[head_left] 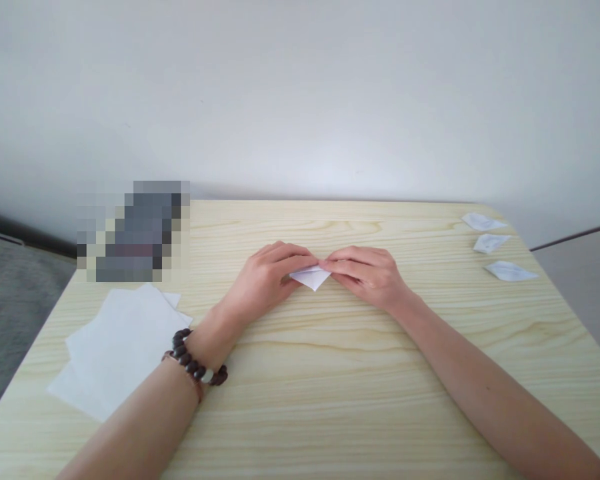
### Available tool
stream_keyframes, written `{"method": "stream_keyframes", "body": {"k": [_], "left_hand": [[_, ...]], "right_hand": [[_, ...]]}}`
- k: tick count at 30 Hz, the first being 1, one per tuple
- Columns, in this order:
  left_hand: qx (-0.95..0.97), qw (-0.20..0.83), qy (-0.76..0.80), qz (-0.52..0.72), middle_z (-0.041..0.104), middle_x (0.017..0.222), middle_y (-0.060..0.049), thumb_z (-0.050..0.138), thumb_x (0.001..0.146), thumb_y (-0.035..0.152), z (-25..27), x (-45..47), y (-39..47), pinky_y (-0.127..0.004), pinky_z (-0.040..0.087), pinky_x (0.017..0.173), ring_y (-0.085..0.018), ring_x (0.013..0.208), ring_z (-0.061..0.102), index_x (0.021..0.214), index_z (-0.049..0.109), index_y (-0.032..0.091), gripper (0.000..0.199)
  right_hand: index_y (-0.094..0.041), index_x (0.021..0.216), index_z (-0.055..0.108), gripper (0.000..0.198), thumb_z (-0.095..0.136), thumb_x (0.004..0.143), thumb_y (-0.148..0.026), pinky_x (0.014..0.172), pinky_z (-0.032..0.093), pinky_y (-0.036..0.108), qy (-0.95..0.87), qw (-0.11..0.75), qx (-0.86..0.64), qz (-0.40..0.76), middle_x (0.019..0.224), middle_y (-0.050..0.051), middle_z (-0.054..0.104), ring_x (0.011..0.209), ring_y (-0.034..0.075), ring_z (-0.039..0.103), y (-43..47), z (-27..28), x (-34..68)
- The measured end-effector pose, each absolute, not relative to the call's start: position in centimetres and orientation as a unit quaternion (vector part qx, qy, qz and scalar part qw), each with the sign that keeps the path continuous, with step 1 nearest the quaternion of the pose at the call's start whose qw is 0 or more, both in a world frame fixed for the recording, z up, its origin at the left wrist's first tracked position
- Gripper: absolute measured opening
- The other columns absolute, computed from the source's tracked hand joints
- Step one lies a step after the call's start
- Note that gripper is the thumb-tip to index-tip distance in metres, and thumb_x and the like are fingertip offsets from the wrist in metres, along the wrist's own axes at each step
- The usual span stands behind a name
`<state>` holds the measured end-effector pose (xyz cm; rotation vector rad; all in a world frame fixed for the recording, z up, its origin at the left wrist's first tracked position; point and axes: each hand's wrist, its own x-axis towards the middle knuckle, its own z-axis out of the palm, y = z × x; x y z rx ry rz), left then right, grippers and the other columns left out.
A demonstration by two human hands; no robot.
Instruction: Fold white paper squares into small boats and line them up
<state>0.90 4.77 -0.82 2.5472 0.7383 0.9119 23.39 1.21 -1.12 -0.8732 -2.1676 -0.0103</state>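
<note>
A small folded white paper [312, 277] is held between my two hands over the middle of the table, with a pointed corner facing me. My left hand [270, 275] pinches its left side, the fingers closed on top and the thumb below. On the right side, my right hand [367, 275] grips the paper the same way. The fingertips of both hands nearly meet at the paper's far edge. Part of the paper is hidden under the fingers.
Loose white paper sheets [123, 347] lie overlapping at the left, partly behind my left forearm. Beyond them is a dark, pixelated object [137, 233]. Three folded white paper pieces, one of them nearest me [511, 271], lie at the right of the wooden table [320, 413]. A pale wall [300, 100] stands behind.
</note>
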Motion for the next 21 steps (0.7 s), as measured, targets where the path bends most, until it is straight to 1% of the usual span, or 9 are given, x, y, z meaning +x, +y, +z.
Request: {"method": "stream_keyframes", "body": {"k": [3,6,9,13,17,21], "left_hand": [[0.892,0.175,0.261,0.325,0.074,0.093,-0.005,0.049,0.087,0.008,-0.68,0.98,4.67,-0.031,0.05,0.077,-0.017,0.084,0.065,0.098,0.071,0.018,0.026],[0.892,0.164,0.284,0.311,0.075,0.086,-0.003,0.046,0.087,0.008,-0.48,1.03,4.59,-0.031,0.048,0.073,-0.016,0.077,0.065,0.095,0.071,0.019,0.029],[0.888,0.17,0.302,0.303,0.075,0.083,-0.003,0.049,0.089,0.015,-0.34,1.15,4.51,-0.031,0.045,0.072,-0.016,0.074,0.065,0.092,0.072,0.019,0.024],[0.859,0.221,0.35,0.302,0.071,0.075,-0.002,0.059,0.088,0.027,-0.32,1.35,4.38,-0.027,0.044,0.067,-0.014,0.068,0.061,0.088,0.073,0.02,0.016],[0.837,0.275,0.369,0.297,0.065,0.075,-0.002,0.066,0.082,0.036,-0.28,1.37,4.28,-0.024,0.044,0.062,-0.013,0.067,0.059,0.089,0.072,0.018,0.02],[0.844,0.277,0.353,0.295,0.062,0.071,-0.002,0.061,0.086,0.039,0.02,1.36,4.22,-0.025,0.043,0.062,-0.013,0.065,0.056,0.084,0.069,0.017,0.024]], "right_hand": [[-0.023,0.096,0.071,0.013,0.061,0.089,-0.019,0.068,0.054,0.024,-0.86,0.381,-0.34,-0.006,0.09,0.002,0.074,0.076,0.012,0.07,0.98,-1.18,23.03],[-0.023,0.094,0.07,0.012,0.061,0.089,-0.02,0.065,0.052,0.022,-0.85,0.393,-0.35,0.012,0.088,0.002,0.074,0.073,0.011,0.068,0.89,-1.3,22.82],[-0.022,0.095,0.07,0.012,0.06,0.089,-0.019,0.062,0.052,0.022,-0.84,0.408,-0.355,0.041,0.087,0.003,0.073,0.07,0.011,0.067,0.89,-1.27,22.67],[-0.021,0.093,0.07,0.011,0.059,0.089,-0.019,0.059,0.051,0.022,-0.828,0.415,-0.369,0.075,0.085,0.004,0.072,0.067,0.011,0.065,0.86,-1.01,22.55],[-0.019,0.089,0.069,0.01,0.059,0.088,-0.018,0.053,0.049,0.021,-0.807,0.436,-0.387,0.098,0.085,0.004,0.072,0.064,0.01,0.063,0.77,-0.78,22.57],[-0.019,0.083,0.068,0.012,0.058,0.088,-0.019,0.049,0.046,0.022,-0.796,0.435,-0.404,0.121,0.081,0.004,0.071,0.059,0.01,0.059,0.76,-0.53,22.63]]}}
